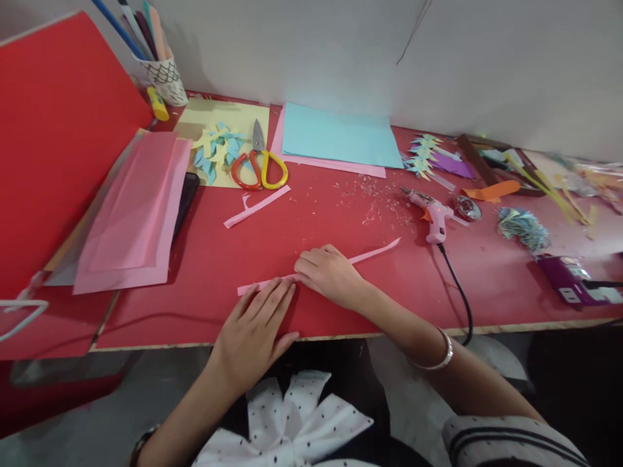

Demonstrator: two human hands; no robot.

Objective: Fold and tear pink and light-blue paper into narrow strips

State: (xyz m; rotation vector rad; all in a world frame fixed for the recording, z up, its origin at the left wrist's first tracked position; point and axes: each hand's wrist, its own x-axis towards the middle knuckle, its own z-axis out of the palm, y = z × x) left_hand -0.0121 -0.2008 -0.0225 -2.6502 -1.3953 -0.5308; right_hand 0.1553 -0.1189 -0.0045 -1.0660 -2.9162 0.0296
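Observation:
A long, narrow pink paper strip [374, 251] lies aslant on the red tabletop near its front edge. My left hand [257, 324] rests flat with fingers stretched out, their tips pressing the strip near its left end. Beside it, my right hand [331, 275] has its fingers curled together on the middle of the strip, which hides that part. Farther back is a second, shorter pink strip [257, 206] with a small piece sticking up from it. Scissors [257, 155] with red and yellow handles lie on pale yellow paper [182, 130] next to blue and yellow paper cuttings [219, 148].
Pink sheets [131, 201] lie over a dark object at left, blue sheets [341, 136] at the back. A pink glue gun [435, 220] with a black cord sits right, near a purple socket block [567, 279]. A pen cup [168, 81] stands back left.

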